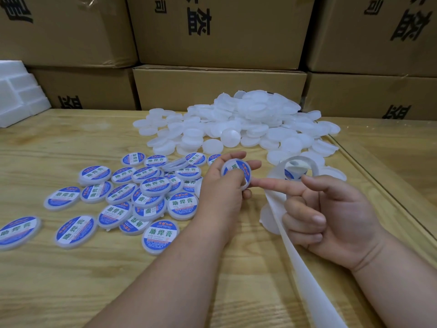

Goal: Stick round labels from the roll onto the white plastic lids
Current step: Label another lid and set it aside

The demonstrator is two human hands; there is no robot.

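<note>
One lid [236, 172] pinched face-up in left hand [221, 188] for label smoothing, right hand [331, 214] index pressing beside that grip, other fingers curled round backing strip [305, 268] to feed next label [293, 174]; blank lids [236, 124] beyond, labelled lids [132, 192] left.

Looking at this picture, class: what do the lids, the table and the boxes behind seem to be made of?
Lids: likely plastic, milky white and slightly see-through, with moulded rims.
Table: looks like pale wood or wood veneer, with visible grain lines and a matt finish.
Boxes: brown cardboard, dull, with folded flaps and printed black characters.
</note>
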